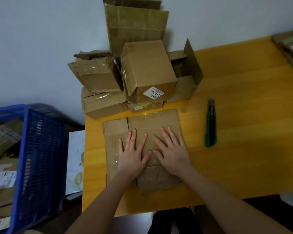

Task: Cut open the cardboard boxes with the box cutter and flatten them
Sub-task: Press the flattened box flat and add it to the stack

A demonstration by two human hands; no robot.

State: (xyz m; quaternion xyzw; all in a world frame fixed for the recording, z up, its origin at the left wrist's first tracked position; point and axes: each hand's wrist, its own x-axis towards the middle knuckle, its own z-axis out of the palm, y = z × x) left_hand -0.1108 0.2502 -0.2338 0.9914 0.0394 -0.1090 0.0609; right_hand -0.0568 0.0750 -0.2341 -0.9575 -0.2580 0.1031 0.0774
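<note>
A flattened cardboard box (159,120) lies on the yellow table (243,115) right in front of me. My left hand (133,154) and my right hand (171,151) press flat on it side by side, fingers straight and spread. The green and black box cutter (211,123) lies on the table to the right of the cardboard, apart from both hands. Behind the flat piece stands a pile of closed cardboard boxes (147,70), the front one bearing a white label.
A tall flattened carton (135,26) leans on the wall behind the pile. An open box (188,76) stands at the pile's right. A blue plastic crate (35,149) with parcels sits left of the table. More cardboard (289,48) lies at the far right corner. A coin (183,110) rests near the cardboard's far edge.
</note>
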